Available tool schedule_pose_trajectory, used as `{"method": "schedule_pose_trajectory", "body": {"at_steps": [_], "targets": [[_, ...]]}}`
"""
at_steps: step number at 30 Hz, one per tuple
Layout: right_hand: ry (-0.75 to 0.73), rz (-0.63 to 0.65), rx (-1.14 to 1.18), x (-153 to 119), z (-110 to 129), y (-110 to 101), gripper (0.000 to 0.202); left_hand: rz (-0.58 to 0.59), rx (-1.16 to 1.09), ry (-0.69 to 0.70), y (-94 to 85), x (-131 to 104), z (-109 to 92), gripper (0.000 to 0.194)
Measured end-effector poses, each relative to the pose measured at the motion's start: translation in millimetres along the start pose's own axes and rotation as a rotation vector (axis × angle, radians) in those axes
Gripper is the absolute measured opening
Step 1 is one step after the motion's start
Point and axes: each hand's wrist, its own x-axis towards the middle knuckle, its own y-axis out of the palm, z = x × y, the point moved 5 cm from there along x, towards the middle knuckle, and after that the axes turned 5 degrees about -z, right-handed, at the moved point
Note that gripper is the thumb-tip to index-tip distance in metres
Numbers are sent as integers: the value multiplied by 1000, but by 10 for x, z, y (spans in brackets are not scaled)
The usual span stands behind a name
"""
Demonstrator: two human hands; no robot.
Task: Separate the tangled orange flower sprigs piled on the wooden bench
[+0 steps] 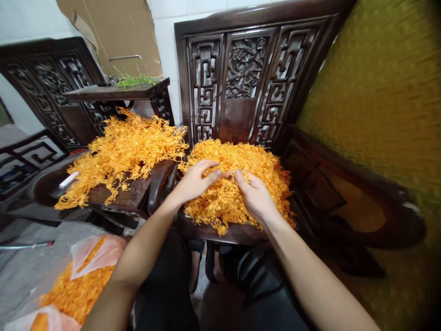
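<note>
A heap of orange artificial-looking sprigs point(268, 165), with fine branching tips, covers the seat of a dark carved wooden chair point(237, 234) in front of me. Over the heap's left part is my left hand point(200, 181), its fingers stretched out and its thumb apart from them. My right hand point(255, 193) is beside it, thumb and forefinger pinched together on what looks like a thin orange sprig. The pinched piece blends into the heap behind it, so its full shape is hard to make out. The two hands' fingertips are close together.
Left of the chair, a second orange pile point(131, 142) lies on a dark wooden surface. Green stems point(138, 81) rest on a raised wooden stand point(110, 94) before cardboard point(117, 37). A plastic bag point(99, 250) of orange pieces sits on the floor. A yellowish textured surface point(375, 105) rises at right.
</note>
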Motion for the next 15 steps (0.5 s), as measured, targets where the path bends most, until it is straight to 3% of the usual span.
{"method": "schedule_pose_trajectory", "body": {"at_steps": [3,6,9,12,15], "targets": [[44,167,-40,-38,-22,93,41,48,-132,5,88,22,-29,45],[130,265,-107,-87,-63,99,43,45,-311,-103,186,17,-5,43],[239,346,-65,-136,-74,114,41,-93,-403,-149,203,23,34,42],[352,341,84,-151,-72,189,38,-297,-380,-84,157,36,33,37],[361,363,166,-138,-65,324,33,-416,-320,-39,140,52,21,32]]}}
